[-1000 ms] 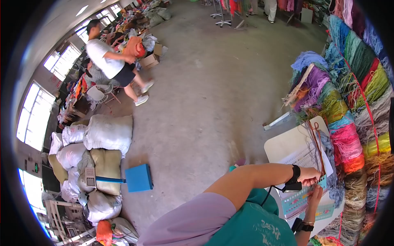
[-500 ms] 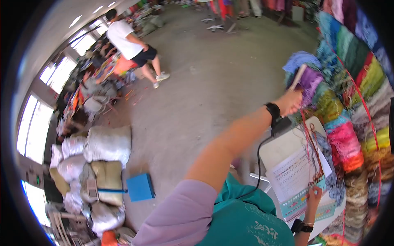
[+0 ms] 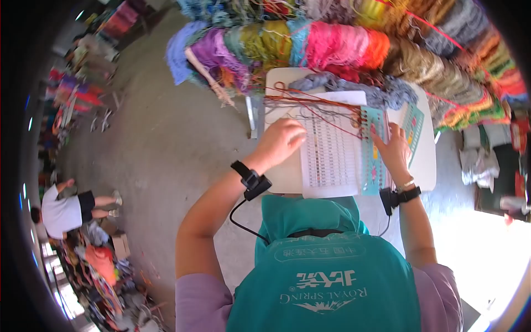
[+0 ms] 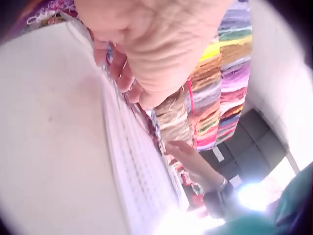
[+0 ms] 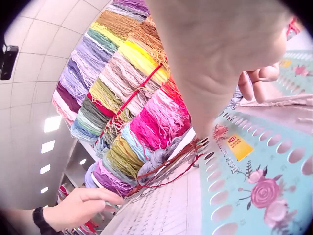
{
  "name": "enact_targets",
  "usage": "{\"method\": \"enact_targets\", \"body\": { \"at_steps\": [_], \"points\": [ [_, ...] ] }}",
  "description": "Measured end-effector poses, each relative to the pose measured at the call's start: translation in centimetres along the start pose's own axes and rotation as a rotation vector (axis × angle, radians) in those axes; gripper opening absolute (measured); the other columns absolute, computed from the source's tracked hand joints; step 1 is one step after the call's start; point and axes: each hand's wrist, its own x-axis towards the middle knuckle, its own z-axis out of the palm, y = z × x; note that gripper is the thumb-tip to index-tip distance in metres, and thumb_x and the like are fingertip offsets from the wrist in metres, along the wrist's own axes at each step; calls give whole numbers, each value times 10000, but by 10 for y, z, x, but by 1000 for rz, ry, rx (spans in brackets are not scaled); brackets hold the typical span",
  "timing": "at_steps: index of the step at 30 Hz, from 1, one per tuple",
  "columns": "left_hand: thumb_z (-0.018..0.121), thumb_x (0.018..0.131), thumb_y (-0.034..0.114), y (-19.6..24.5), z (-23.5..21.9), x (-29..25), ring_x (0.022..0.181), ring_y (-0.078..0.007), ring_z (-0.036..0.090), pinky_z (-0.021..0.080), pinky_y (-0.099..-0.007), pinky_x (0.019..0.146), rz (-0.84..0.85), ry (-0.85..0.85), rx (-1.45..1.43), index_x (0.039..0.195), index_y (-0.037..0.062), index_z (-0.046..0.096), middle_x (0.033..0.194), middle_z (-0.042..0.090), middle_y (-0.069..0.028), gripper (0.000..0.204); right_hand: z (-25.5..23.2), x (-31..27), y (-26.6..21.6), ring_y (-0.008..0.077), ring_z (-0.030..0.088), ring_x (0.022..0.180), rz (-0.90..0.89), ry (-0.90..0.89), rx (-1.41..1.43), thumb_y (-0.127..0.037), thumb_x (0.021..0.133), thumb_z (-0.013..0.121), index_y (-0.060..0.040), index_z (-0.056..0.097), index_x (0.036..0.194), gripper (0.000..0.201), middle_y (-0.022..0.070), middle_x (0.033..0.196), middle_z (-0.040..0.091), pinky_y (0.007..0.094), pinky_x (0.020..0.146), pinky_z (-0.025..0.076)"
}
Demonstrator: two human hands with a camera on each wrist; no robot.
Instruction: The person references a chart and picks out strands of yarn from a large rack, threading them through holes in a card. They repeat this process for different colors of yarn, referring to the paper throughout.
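My left hand (image 3: 282, 141) hovers over the left edge of a printed chart sheet (image 3: 331, 160), its fingers loosely bent and no object visible in them. Reddish-brown and grey threads (image 3: 312, 105) lie just past its fingertips and run across the sheet to the card holes. My right hand (image 3: 395, 146) grips the turquoise thread card (image 5: 234, 191), which has punched holes and printed flowers. The thumb lies on the card near its threaded end, and the bent fingers (image 5: 259, 83) show at the far edge. In the right wrist view the palm hides the thumb.
A white table (image 3: 285, 171) carries the sheet, a second turquoise card (image 3: 414, 124) and a bundle of grey-blue yarn (image 3: 359, 86). Behind it hang colourful yarn skeins (image 3: 337, 44). A person (image 3: 63, 213) in a white shirt is at the far left.
My left hand first worked at the card, then drew a red thread far out, and is now back by the sheet's edge. The right hand stays at the card. The head view has turned.
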Motion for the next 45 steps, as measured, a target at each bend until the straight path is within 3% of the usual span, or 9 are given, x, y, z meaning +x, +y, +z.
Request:
{"method": "enact_targets", "body": {
  "at_steps": [4,15,21,26,29,35,41,42,45],
  "points": [
    [763,802,209,17,32,-6,1225,-292,517,408,-425,1026,70,-139,141,1200,123,643,1287,564,-83,424,9,3,-1,434,569,1103,43,-129,-11,-414,715,817,-79,459,1367,816,240,1166,589,525,864,480],
    [770,794,372,-46,16,-2,1432,-331,292,230,-560,1144,139,-232,215,1392,132,508,1515,370,-137,696,36,30,-39,403,633,1044,274,-195,-1,-388,676,822,-34,576,1225,698,255,1133,629,490,886,499],
    [773,789,414,-63,17,4,1452,-346,257,200,-565,1156,158,-264,227,1412,138,491,1534,348,-149,738,51,47,8,184,651,822,209,-190,526,-178,819,732,8,627,1052,316,116,926,685,346,729,523],
    [781,778,446,-67,24,22,1457,-338,249,187,-573,1161,192,-307,255,1422,176,489,1530,358,-117,757,-78,85,-63,48,544,634,202,-49,917,-187,910,664,-50,637,1039,191,-25,776,589,213,525,381],
    [789,769,457,-68,16,31,1461,-330,240,187,-584,1160,186,-348,287,1426,204,489,1526,367,-94,766,-141,139,-40,104,635,880,36,65,1227,-195,973,596,-28,617,1153,246,8,964,666,246,773,514],
    [817,739,439,-67,11,36,1456,-326,248,203,-592,1153,179,-377,297,1422,216,499,1508,381,-77,785,-253,175,-69,280,702,819,89,462,1581,-116,963,525,60,614,1029,207,181,924,706,377,795,588],
    [845,705,406,-58,12,44,1444,-329,274,221,-574,1153,172,-395,264,1411,218,512,1502,387,-70,803,-236,156,-57,243,706,935,-119,208,1453,-132,978,483,24,613,1169,278,156,1063,711,360,844,584],
    [849,700,402,-55,12,45,1443,-331,277,223,-571,1153,169,-394,260,1409,217,514,1502,388,-69,806,-221,163,-17,190,671,948,-148,-33,1429,-184,981,535,-10,625,1153,260,97,1076,691,327,866,548],
    [844,705,388,-52,7,46,1446,-334,272,217,-573,1156,135,-430,275,1406,214,518,1504,387,-73,791,-118,128,-15,97,629,755,197,129,1324,-225,980,564,-43,641,1070,216,16,885,658,282,712,525]
  ]
}}
